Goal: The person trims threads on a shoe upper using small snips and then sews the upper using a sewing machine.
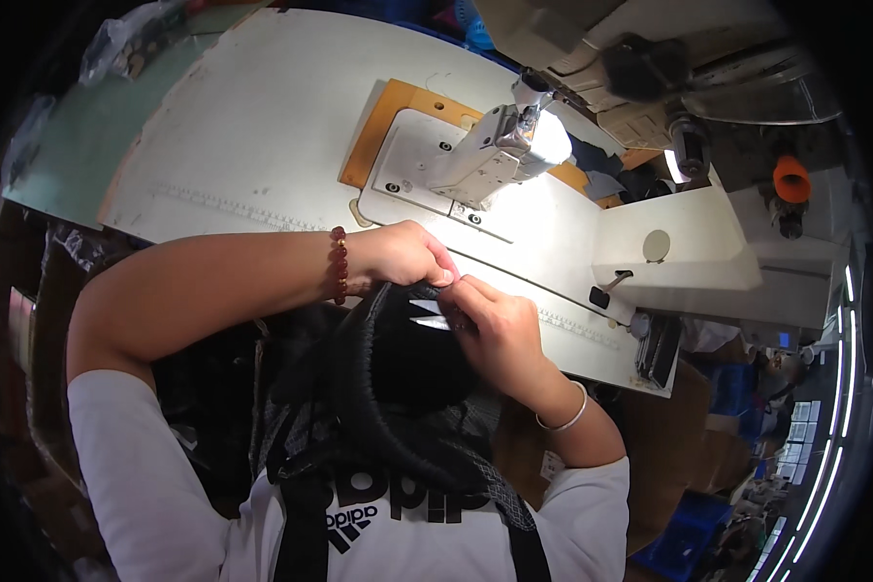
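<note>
A black padded fabric piece point(364, 378), curved and with a ridged seam along it, hangs in front of my chest. My left hand point(407, 256) pinches its upper edge between thumb and fingers. Close against it, my right hand point(495, 325) is closed, its fingertips meeting the left thumb at that same edge. Two pale pointed blades of thread snips point(431, 318) stick out from under the right fingers toward the left; their handle is hidden in the palm. Whatever tiny thing lies between the touching fingertips is too small to make out.
Beyond my hands stands a white sewing machine point(485, 155) with its lamp lit, on a white table point(262, 116). A ruler strip point(233, 206) runs along the near side. A green surface point(73, 145) adjoins at left; blue crates point(689, 529) sit at lower right.
</note>
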{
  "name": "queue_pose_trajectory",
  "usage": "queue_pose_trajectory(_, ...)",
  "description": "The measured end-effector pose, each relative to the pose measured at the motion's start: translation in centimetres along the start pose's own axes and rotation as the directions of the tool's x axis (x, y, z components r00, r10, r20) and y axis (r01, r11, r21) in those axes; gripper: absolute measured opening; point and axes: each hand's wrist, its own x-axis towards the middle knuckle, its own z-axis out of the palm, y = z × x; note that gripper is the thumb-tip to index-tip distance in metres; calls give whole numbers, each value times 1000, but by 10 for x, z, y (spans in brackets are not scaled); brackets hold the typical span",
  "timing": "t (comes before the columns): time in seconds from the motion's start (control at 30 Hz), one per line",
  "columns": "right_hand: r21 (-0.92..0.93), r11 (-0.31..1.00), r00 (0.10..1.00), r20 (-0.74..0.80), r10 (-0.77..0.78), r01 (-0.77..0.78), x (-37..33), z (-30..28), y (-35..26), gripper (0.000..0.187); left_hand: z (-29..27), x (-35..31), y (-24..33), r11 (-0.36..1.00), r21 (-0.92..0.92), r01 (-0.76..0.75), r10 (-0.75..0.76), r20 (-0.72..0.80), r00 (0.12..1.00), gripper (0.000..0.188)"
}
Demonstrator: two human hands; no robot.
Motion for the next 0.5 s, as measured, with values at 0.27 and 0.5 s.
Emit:
queue_pose_trajectory(0.27,-280,956,996,46,-74,84,-1,15,5,15,-1,6,-6,1000,14,4,-4,-12,1000,21)
queue_pose_trajectory(0.5,436,899,995,-71,74,-36,-17,4,37,7,-3,4,-3,999,-45,10,-8,35,999,18)
